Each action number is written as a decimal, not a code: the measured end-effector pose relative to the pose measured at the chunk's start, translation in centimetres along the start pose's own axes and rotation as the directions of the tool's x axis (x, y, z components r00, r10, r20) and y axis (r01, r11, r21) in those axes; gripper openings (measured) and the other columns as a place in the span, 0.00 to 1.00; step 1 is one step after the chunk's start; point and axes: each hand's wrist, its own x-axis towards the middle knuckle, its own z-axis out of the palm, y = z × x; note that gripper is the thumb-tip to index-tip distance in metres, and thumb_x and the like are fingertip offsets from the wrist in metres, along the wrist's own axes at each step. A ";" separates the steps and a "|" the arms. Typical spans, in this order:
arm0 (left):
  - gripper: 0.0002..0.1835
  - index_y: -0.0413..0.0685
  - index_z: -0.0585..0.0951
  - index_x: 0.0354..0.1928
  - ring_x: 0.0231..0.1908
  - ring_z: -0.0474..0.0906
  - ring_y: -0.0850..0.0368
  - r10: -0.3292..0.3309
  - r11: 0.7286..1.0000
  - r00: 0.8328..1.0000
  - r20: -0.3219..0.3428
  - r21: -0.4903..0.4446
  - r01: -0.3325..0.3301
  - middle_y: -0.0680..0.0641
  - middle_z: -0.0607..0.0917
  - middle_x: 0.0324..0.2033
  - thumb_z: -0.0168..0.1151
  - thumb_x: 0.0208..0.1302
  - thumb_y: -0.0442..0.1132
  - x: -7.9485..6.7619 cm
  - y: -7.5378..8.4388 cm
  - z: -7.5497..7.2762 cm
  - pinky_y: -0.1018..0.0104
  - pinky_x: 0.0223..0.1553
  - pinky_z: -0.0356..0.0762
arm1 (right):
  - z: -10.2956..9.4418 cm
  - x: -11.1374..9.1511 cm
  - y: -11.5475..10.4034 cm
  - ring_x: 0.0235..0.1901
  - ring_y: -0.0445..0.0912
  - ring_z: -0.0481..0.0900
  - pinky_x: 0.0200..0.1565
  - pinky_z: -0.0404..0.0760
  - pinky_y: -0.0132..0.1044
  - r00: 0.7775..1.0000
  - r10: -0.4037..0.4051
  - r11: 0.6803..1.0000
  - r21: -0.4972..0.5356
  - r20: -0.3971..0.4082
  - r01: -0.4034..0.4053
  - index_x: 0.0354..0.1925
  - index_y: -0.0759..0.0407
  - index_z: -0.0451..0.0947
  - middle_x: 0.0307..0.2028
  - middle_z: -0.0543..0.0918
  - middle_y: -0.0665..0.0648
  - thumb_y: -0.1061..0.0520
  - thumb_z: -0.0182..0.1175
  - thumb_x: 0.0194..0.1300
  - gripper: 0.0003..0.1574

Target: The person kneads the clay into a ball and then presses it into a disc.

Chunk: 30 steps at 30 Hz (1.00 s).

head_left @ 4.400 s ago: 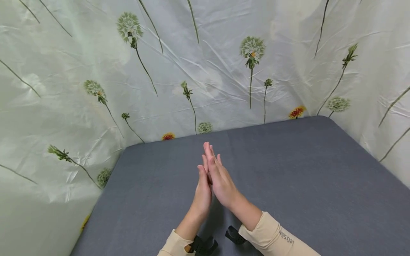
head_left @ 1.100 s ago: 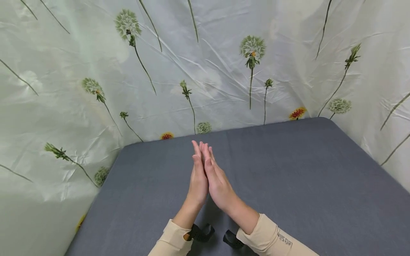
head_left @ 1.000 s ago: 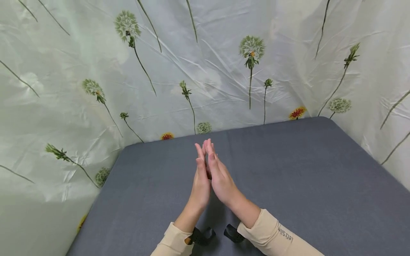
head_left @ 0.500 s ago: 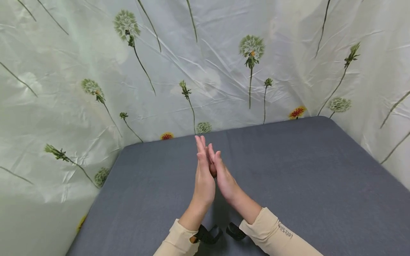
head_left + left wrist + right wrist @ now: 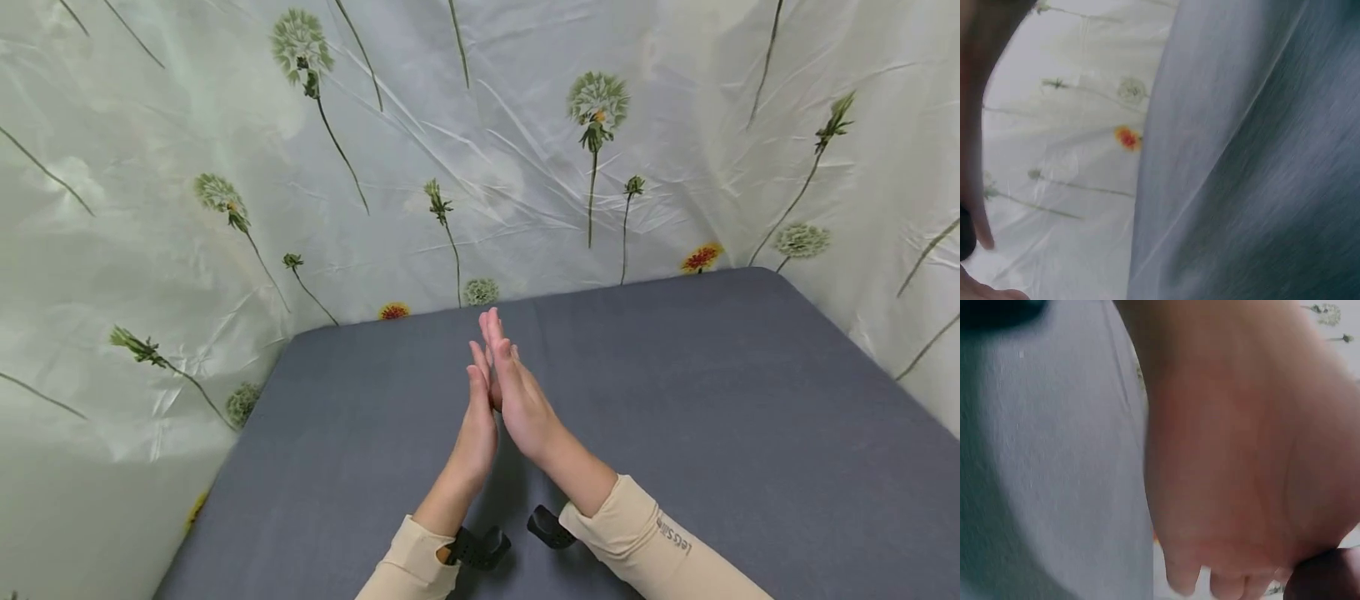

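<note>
My left hand (image 5: 475,429) and right hand (image 5: 531,417) are raised over the table, palms facing each other, fingers straight and pointing away. Between the palms sits a small dark brown rounded lump (image 5: 497,397), mostly hidden by both hands. My right fingertips reach farther forward than the left ones. In the right wrist view the palm of the right hand (image 5: 1229,462) fills the middle, with the brown lump (image 5: 1324,578) at the lower right corner. Only a dark edge of the lump (image 5: 965,234) shows at the left border of the left wrist view.
A dark grey cloth-covered table (image 5: 697,400) lies under the hands. Behind it and at both sides hangs a pale curtain (image 5: 517,208) printed with dandelions. Black camera mounts (image 5: 480,548) stick out from the wrists under beige sleeves (image 5: 648,533).
Against half a second ago, the right hand has slid forward and the left has drawn back, palms staying together. Over the earlier frames the hands slide back and forth against each other.
</note>
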 end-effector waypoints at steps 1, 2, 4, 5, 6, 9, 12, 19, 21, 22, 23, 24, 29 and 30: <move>0.39 0.61 0.26 0.86 0.87 0.28 0.49 0.001 1.000 1.000 0.001 0.002 -0.001 0.55 0.35 0.87 0.09 0.82 0.69 -0.4 0.0 0.1 0.32 0.83 0.32 | -0.2 0.3 0.1 0.88 0.49 0.36 0.85 0.36 0.60 1.000 0.015 1.000 0.002 0.008 -0.015 0.88 0.50 0.29 0.88 0.41 0.52 0.27 0.17 0.85 0.48; 0.39 0.60 0.26 0.86 0.87 0.29 0.48 0.005 1.000 1.000 0.003 0.006 -0.005 0.54 0.35 0.88 0.09 0.83 0.68 -0.7 -0.1 0.3 0.31 0.83 0.33 | -0.3 0.4 0.3 0.88 0.49 0.37 0.85 0.40 0.61 0.999 0.035 0.999 0.010 0.015 -0.035 0.88 0.49 0.29 0.88 0.41 0.52 0.26 0.17 0.84 0.49; 0.39 0.60 0.25 0.86 0.87 0.28 0.48 0.023 1.000 1.000 0.010 0.001 -0.023 0.53 0.35 0.88 0.08 0.82 0.68 -1.1 0.1 0.4 0.31 0.83 0.34 | -0.5 0.7 0.8 0.87 0.51 0.39 0.84 0.46 0.63 0.997 0.076 0.997 0.027 0.017 -0.076 0.88 0.49 0.29 0.88 0.42 0.53 0.24 0.17 0.83 0.51; 0.39 0.60 0.25 0.86 0.87 0.27 0.49 0.033 0.999 0.999 0.010 -0.005 -0.033 0.53 0.35 0.88 0.08 0.82 0.68 -1.2 0.4 0.4 0.31 0.83 0.34 | -0.6 0.7 1.0 0.87 0.52 0.40 0.83 0.48 0.64 0.996 0.090 0.995 0.040 0.012 -0.090 0.88 0.50 0.29 0.88 0.43 0.54 0.22 0.17 0.82 0.53; 0.40 0.61 0.25 0.86 0.87 0.25 0.49 0.043 0.999 0.999 0.008 -0.016 -0.043 0.54 0.34 0.88 0.08 0.81 0.70 -1.3 0.7 0.4 0.31 0.83 0.33 | -0.6 0.7 1.2 0.87 0.52 0.42 0.83 0.50 0.64 0.995 0.101 0.993 0.056 0.009 -0.102 0.88 0.51 0.30 0.88 0.43 0.55 0.21 0.18 0.81 0.55; 0.44 0.65 0.27 0.86 0.87 0.24 0.53 0.090 0.994 0.996 -0.019 -0.061 -0.091 0.56 0.34 0.87 0.09 0.77 0.76 -0.9 1.9 0.0 0.32 0.83 0.29 | -0.4 0.8 1.7 0.87 0.52 0.42 0.85 0.42 0.60 0.994 0.108 0.991 0.084 -0.002 -0.107 0.88 0.55 0.33 0.88 0.44 0.57 0.20 0.18 0.80 0.57; 0.48 0.69 0.27 0.86 0.87 0.26 0.55 0.122 0.989 0.991 -0.057 -0.079 -0.127 0.59 0.35 0.87 0.12 0.72 0.82 0.1 3.1 -0.7 0.33 0.83 0.27 | 0.2 0.5 2.0 0.88 0.50 0.40 0.85 0.38 0.60 0.994 0.113 0.987 0.115 -0.002 -0.112 0.88 0.55 0.33 0.88 0.44 0.56 0.22 0.17 0.81 0.56; 0.48 0.76 0.25 0.84 0.87 0.37 0.50 0.043 0.997 0.996 -0.084 -0.063 -0.048 0.61 0.35 0.87 0.13 0.68 0.85 2.6 2.6 -2.1 0.32 0.83 0.41 | 1.9 -1.0 1.7 0.88 0.51 0.31 0.84 0.35 0.63 0.997 0.083 0.991 0.102 0.000 -0.082 0.88 0.56 0.33 0.88 0.36 0.53 0.34 0.16 0.88 0.45; 0.47 0.75 0.24 0.84 0.87 0.38 0.49 0.022 0.999 0.998 -0.065 -0.043 -0.025 0.58 0.35 0.87 0.12 0.70 0.83 2.7 2.0 -2.3 0.32 0.83 0.41 | 2.1 -1.2 1.3 0.88 0.50 0.30 0.84 0.36 0.62 0.998 0.060 0.994 0.090 -0.010 -0.059 0.88 0.57 0.35 0.88 0.36 0.53 0.35 0.17 0.89 0.44; 0.47 0.73 0.24 0.85 0.87 0.38 0.49 0.014 1.000 0.998 -0.055 -0.027 -0.016 0.57 0.35 0.88 0.11 0.71 0.83 2.6 1.7 -2.3 0.32 0.83 0.41 | 2.0 -1.1 1.2 0.88 0.50 0.31 0.84 0.38 0.62 0.999 0.050 0.995 0.083 -0.019 -0.048 0.88 0.57 0.36 0.88 0.38 0.53 0.36 0.17 0.89 0.44; 0.47 0.71 0.24 0.85 0.87 0.37 0.49 0.012 1.000 0.999 -0.044 -0.014 -0.013 0.56 0.36 0.88 0.11 0.71 0.82 2.4 1.5 -2.2 0.33 0.84 0.39 | 1.9 -1.0 1.0 0.88 0.50 0.32 0.84 0.39 0.62 0.999 0.042 0.997 0.074 -0.032 -0.039 0.88 0.57 0.36 0.88 0.39 0.53 0.35 0.18 0.89 0.44; 0.47 0.70 0.25 0.85 0.87 0.36 0.50 0.011 1.000 0.999 -0.035 0.007 -0.011 0.55 0.36 0.88 0.10 0.72 0.81 2.2 1.2 -2.1 0.34 0.84 0.37 | 1.7 -0.8 0.9 0.88 0.50 0.34 0.84 0.41 0.62 0.998 0.040 0.997 0.065 -0.043 -0.037 0.88 0.56 0.36 0.88 0.40 0.53 0.35 0.18 0.89 0.44; 0.41 0.65 0.25 0.85 0.87 0.30 0.48 0.007 0.997 1.000 0.016 0.079 -0.009 0.54 0.38 0.88 0.08 0.79 0.72 0.1 0.8 -0.9 0.32 0.83 0.33 | 0.4 0.6 0.8 0.87 0.49 0.39 0.83 0.51 0.62 0.996 0.062 0.997 0.057 -0.063 -0.058 0.88 0.50 0.34 0.88 0.43 0.52 0.28 0.20 0.86 0.48; 0.39 0.65 0.24 0.85 0.87 0.29 0.47 0.006 0.997 1.000 0.030 0.083 -0.008 0.54 0.38 0.88 0.08 0.80 0.71 -0.4 0.8 -0.7 0.30 0.83 0.34 | 0.1 0.9 0.9 0.88 0.49 0.39 0.83 0.50 0.62 0.995 0.071 0.996 0.059 -0.064 -0.067 0.88 0.50 0.33 0.88 0.44 0.52 0.26 0.21 0.85 0.49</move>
